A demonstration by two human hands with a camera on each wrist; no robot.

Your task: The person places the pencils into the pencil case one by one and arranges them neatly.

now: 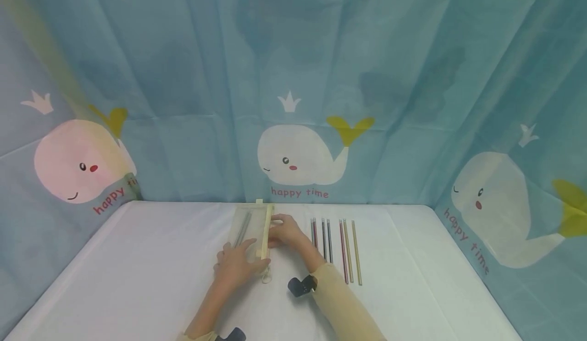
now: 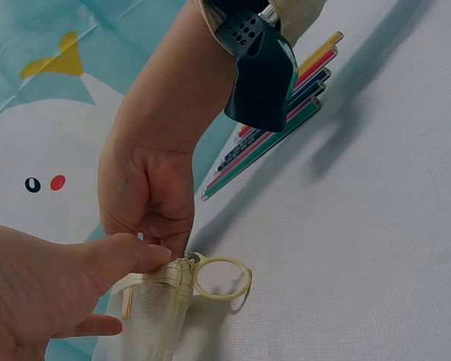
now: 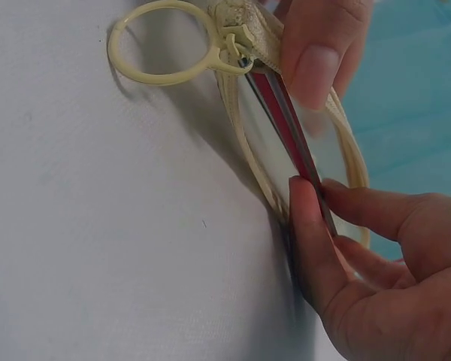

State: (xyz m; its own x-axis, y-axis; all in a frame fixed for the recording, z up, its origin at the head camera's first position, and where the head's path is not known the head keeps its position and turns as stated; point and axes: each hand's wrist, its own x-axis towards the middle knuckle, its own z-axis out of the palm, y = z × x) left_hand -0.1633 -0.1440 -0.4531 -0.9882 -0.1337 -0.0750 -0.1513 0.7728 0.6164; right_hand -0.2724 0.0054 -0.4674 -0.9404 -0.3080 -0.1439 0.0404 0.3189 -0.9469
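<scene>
A cream mesh zip pencil case point(image 1: 258, 221) lies on the table with slim pencils point(image 1: 243, 229) showing through its left part. My left hand point(image 1: 236, 265) holds its near end, the thumb by the zip in the left wrist view. At the case's right side, my right hand point(image 1: 285, 230) reaches to the parted zip. Its thumb and fingers pinch a red and dark striped pencil point(image 3: 289, 131), which lies within the opening in the right wrist view. A cream ring pull point(image 3: 114, 53) hangs from the zip slider at the near end.
Several pencils lie in a spaced row to the right, among them a gold pencil point(image 1: 356, 253) and a green pencil point(image 2: 267, 156). My right forearm passes over part of the row. A whale-print curtain point(image 1: 293, 50) stands behind the white table point(image 1: 151, 259).
</scene>
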